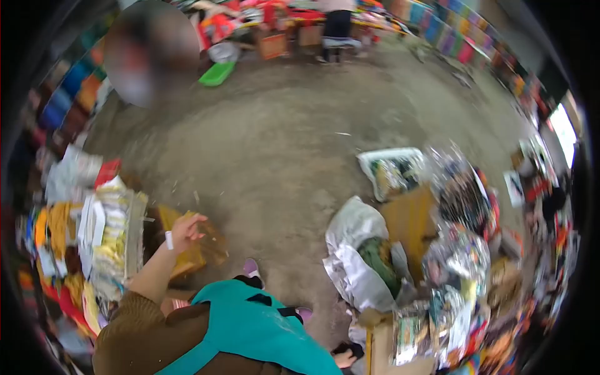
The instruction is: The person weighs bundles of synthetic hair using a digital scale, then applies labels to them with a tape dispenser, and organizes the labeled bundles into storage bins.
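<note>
Item under the hand: a cardboard box (199,250), brown-yellow, on the floor (281,144) at the person's left, just beside a tall stack of packets (115,231). Its walls look soft and creased, and its top flaps seem open; motion blur hides the contents.

Left hand (187,228): raised directly over the box, at or just above its near edge; contact cannot be confirmed. Fingers are loose and slightly curled, and hold nothing. A white band (169,240) sits on the wrist, below it a brown knitted sleeve. The right hand is out of view.

Assessment: the step in hand appears to be a reach at the box. Cardboard this limp is best taken by a folded edge or corner, where it is stiffest, not by a single flap. The stack stands close, so the arm should come in from above so as not to brush against it.

Surroundings: the stack is made of flat, thin, glossy packets, yellow and white. The floor is bare, grey-brown, rough and dusty. To the right lies a crumpled white sack (353,250) with something green (381,259) inside, then a flat cardboard sheet (409,219) and heaps of shiny wrapped goods (459,250). Far off are a green tray (217,74) and another person (337,28), standing.
</note>
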Motion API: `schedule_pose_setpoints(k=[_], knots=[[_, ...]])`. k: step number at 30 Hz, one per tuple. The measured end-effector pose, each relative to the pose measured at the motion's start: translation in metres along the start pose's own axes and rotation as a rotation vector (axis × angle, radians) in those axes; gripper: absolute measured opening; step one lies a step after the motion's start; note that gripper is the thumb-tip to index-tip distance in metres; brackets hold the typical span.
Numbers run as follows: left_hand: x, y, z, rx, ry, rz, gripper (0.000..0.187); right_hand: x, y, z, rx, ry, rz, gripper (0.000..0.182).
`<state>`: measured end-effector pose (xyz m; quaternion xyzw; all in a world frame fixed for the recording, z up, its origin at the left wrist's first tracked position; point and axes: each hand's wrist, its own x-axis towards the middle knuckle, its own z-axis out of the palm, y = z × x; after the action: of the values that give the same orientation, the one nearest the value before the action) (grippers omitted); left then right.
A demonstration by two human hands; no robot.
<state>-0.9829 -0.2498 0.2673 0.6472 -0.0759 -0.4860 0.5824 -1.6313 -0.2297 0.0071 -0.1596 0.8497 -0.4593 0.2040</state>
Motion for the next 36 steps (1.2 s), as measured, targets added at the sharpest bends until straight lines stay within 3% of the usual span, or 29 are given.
schedule_pose_setpoints(k=[1,6,8,9,12,15,17,18,20,22,25,27,28,29,31,32,34,35,36], knots=[[0.003,0.003,-0.012,-0.012,-0.037,0.002,0.029,-0.051,-0.032,0.026,-0.187,-0.067,-0.081,0.056],[0.027,0.043,-0.054,-0.180,-0.198,-0.002,0.029,-0.205,-0.160,0.189,-0.062,-0.972,-0.419,0.039],[0.051,0.053,-0.067,-0.091,-0.247,0.066,0.033,-0.274,-0.219,0.248,-0.127,-1.191,-0.399,0.038],[0.064,0.058,-0.074,-0.149,-0.238,0.093,0.035,-0.318,-0.268,0.269,-0.064,-1.443,-0.369,0.033],[0.108,0.074,-0.091,-0.198,-0.257,0.113,0.048,-0.435,-0.351,0.327,-0.035,-1.730,-0.627,0.021],[0.151,0.104,-0.115,-0.185,-0.213,0.103,0.050,-0.518,-0.387,0.404,-0.047,-1.994,-1.206,0.016],[0.190,0.119,-0.137,-0.207,-0.185,0.076,0.040,-0.572,-0.415,0.454,-0.054,-2.041,-1.858,0.019],[0.203,0.127,-0.149,-0.234,-0.139,0.091,0.040,-0.604,-0.427,0.474,-0.039,-2.141,-1.928,0.028],[0.228,0.155,-0.169,-0.390,-0.021,0.209,0.034,-0.657,-0.443,0.519,-0.063,-2.176,-2.092,0.027],[0.239,0.191,-0.190,-0.493,0.085,0.278,0.035,-0.712,-0.461,0.565,0.035,-2.317,-2.131,0.027],[0.262,0.224,-0.239,-0.531,0.295,0.335,0.039,-0.800,-0.498,0.601,-0.181,-2.584,-2.089,0.031],[0.269,0.251,-0.268,-0.540,0.445,0.298,0.039,-0.858,-0.510,0.634,-0.485,-2.712,-1.521,0.040],[0.276,0.262,-0.281,-0.555,0.480,0.305,0.039,-0.888,-0.510,0.653,-0.762,-2.664,-1.352,0.055],[0.284,0.273,-0.293,-0.590,0.563,0.414,0.038,-0.918,-0.506,0.666,-0.772,-2.695,-1.364,0.055],[0.304,0.287,-0.327,-0.622,0.675,0.530,0.039,-0.989,-0.499,0.675,-0.255,-2.980,-1.341,0.067],[0.313,0.291,-0.348,-0.619,0.704,0.535,0.040,-1.022,-0.489,0.680,-0.250,-3.006,-1.345,0.067],[0.329,0.304,-0.392,-0.595,0.739,0.497,0.044,-1.078,-0.472,0.683,-0.524,-3.130,-1.118,0.073],[0.333,0.312,-0.418,-0.523,0.793,0.525,0.045,-1.105,-0.467,0.681,-0.541,-3.147,-0.920,0.064],[0.339,0.326,-0.436,-0.467,0.840,0.554,0.045,-1.130,-0.469,0.683,-0.559,-3.148,-0.946,0.064]])
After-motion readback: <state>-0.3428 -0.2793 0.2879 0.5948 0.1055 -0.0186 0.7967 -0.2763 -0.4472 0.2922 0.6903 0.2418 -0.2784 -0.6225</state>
